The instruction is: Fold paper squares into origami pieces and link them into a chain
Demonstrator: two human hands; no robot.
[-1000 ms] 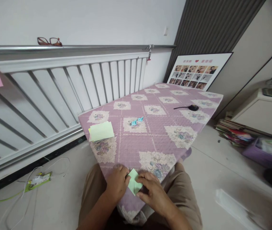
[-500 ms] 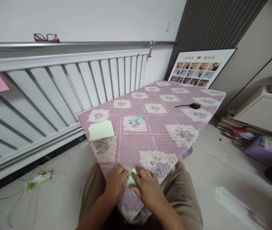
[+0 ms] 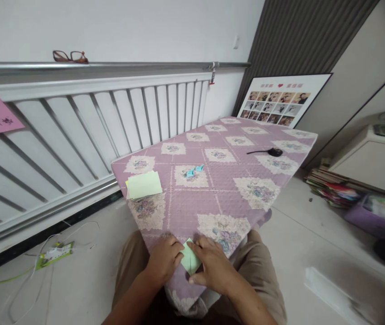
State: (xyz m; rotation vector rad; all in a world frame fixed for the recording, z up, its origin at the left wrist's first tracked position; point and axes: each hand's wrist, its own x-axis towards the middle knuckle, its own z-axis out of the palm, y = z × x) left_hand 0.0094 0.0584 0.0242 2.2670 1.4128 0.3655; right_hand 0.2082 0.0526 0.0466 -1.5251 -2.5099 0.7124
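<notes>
From my end, through the head camera, I see the small green paper (image 3: 191,262) lying like a diamond near the close corner of the cloth-covered table (image 3: 187,205), between the two hands. A seam runs through its lower half. The left hand (image 3: 164,259) has its fingers curled in at the paper's left edge; I cannot tell whether it pinches the sheet or only presses it down. The right hand (image 3: 211,264) is spread, fingertips on the upper right side, thumb held apart near the bottom corner, gripping nothing that I can make out.

My worry is slipping: if the left fingers let up while the right ones push, the paper could skew and its edges could end up uneven. The cloth looks soft and textured, so a crease pressed on it might come out blunt. The table narrows to a corner here, leaving little support, and a careless pull could drag the cloth. The paper stack (image 3: 145,185) and two blue folded pieces (image 3: 190,173) lie well apart from the hands, so I judge knocking them unlikely.
</notes>
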